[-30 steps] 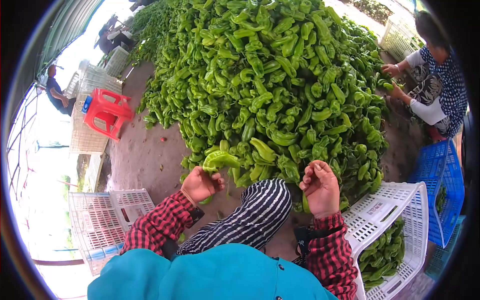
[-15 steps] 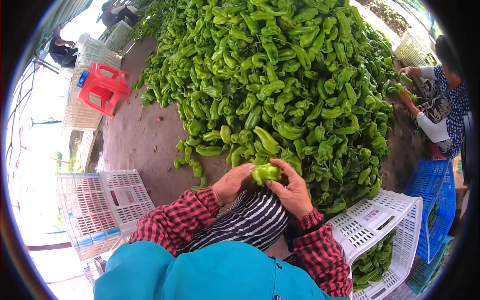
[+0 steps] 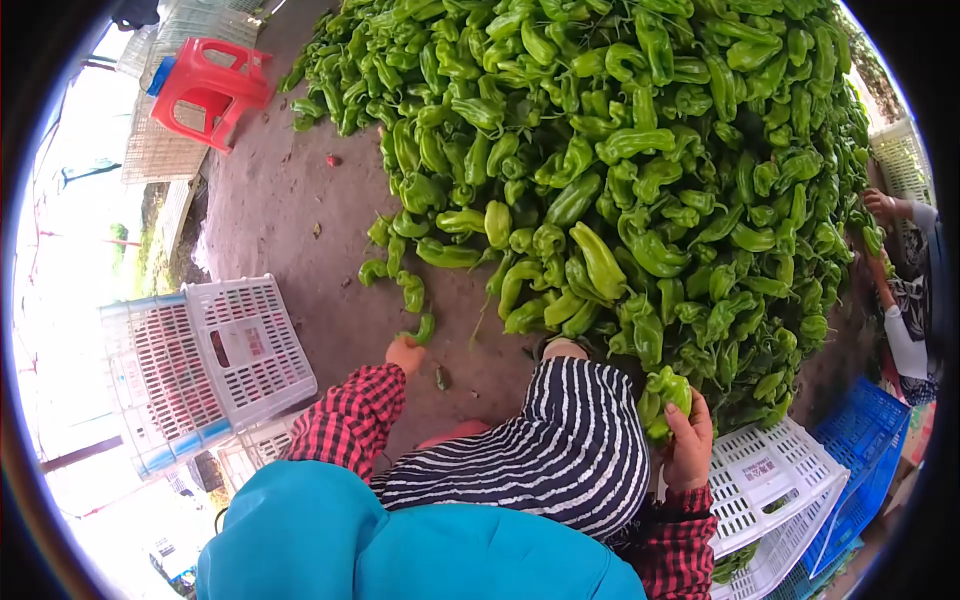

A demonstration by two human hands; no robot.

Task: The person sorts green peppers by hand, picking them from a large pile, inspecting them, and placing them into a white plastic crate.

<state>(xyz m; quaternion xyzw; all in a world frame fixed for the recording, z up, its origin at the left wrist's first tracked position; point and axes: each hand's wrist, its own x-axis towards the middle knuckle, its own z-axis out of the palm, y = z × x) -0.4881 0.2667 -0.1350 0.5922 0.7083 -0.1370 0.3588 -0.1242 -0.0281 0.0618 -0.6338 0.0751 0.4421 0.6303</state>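
Observation:
My left hand (image 3: 405, 355) is low over the ground at the left, its fingers closed at the lower end of a curved green pepper (image 3: 424, 328); the fingertips are partly hidden. At the right, beside my striped trouser leg (image 3: 585, 440), my right hand (image 3: 690, 447) grips a light green pepper (image 3: 670, 386) between thumb and fingers. Another green shape shows just below that pepper, perhaps a second one in the same hand. In front of me rises a large heap of green peppers (image 3: 640, 200), with a few loose ones at its left edge.
A white crate (image 3: 255, 340) is at my left, and a red stool (image 3: 215, 90) stands farther back. On my right are a white crate (image 3: 770, 465) with green peppers inside and a blue crate (image 3: 865, 440). A co-worker's hand (image 3: 880, 205) is at the heap's right edge.
My hands have parted from around one pepper: the left went down-left to a pepper on the ground, the right moved right with a pepper. My view has shifted lower and left.

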